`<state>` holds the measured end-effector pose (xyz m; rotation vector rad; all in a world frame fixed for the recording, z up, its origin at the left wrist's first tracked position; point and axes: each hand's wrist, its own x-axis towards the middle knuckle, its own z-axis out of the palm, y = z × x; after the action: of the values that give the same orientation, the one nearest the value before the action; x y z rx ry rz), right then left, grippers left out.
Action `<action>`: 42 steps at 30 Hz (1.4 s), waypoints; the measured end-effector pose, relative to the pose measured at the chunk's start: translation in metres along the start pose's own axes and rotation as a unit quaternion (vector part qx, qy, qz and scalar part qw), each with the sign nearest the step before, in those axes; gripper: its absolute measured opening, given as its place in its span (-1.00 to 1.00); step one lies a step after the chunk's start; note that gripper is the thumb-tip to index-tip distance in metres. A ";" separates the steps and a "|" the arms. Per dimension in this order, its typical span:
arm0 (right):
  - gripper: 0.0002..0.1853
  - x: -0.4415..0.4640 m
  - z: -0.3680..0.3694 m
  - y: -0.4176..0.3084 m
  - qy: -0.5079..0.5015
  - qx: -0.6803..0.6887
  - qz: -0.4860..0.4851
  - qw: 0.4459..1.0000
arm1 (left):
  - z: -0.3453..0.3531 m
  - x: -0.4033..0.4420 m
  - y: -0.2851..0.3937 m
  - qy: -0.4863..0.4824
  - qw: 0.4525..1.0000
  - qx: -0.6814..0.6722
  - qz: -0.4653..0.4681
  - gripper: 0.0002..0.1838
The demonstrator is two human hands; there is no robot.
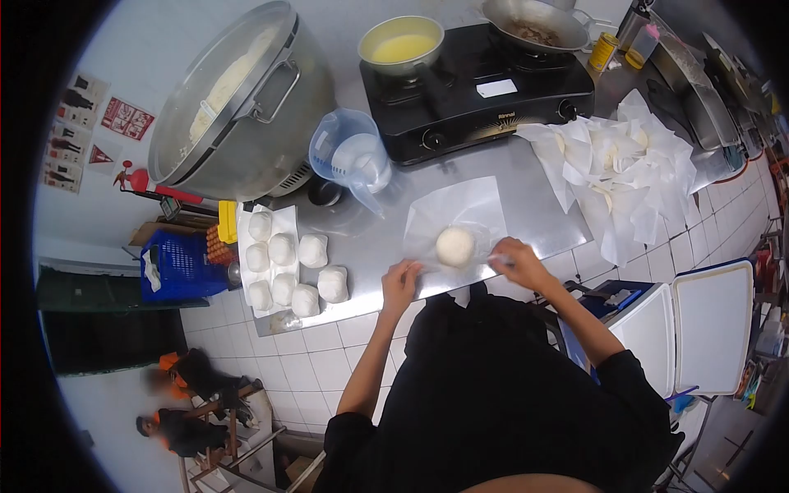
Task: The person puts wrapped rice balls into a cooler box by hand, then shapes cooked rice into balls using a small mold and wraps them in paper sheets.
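Note:
A round, off-white ball of what looks like rice (454, 246) sits on a white sheet of wrapping paper (460, 201) near the counter's front edge. To the left of the ball, my left hand (400, 282) pinches the near edge of the sheet. On the other side, the fingers of my right hand (519, 263) are closed on the paper's right edge. Neither hand touches the ball. Further left, several white wrapped balls (283, 248) stand in rows, some of them on a white sheet.
Behind are a large pot of rice (308, 107), a blue-tinted measuring jug (352, 152) and a black gas stove (460, 115) bearing a yellow pan (401, 45) and a wok (534, 29). Loose paper sheets (612, 156) pile up at right. Two people (185, 431) are at lower left.

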<state>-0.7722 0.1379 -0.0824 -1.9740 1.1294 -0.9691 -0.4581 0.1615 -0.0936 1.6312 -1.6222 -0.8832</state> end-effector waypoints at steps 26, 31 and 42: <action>-0.87 0.023 0.016 0.008 0.122 -0.015 0.096 0.988 | -0.005 0.023 -0.026 0.081 0.987 0.132 0.047 -0.72; -0.89 0.061 0.021 0.012 0.098 -0.027 0.143 0.984 | -0.007 0.039 -0.017 0.076 0.985 0.153 -0.035 -0.69; -0.84 0.068 0.012 0.028 -0.005 0.020 0.159 0.987 | -0.055 0.037 -0.031 0.034 0.987 -0.034 -0.153 -0.75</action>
<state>-0.7499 0.0673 -0.0928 -1.6976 1.3575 -0.8034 -0.3946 0.1246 -0.0898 1.8712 -1.3007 -1.0098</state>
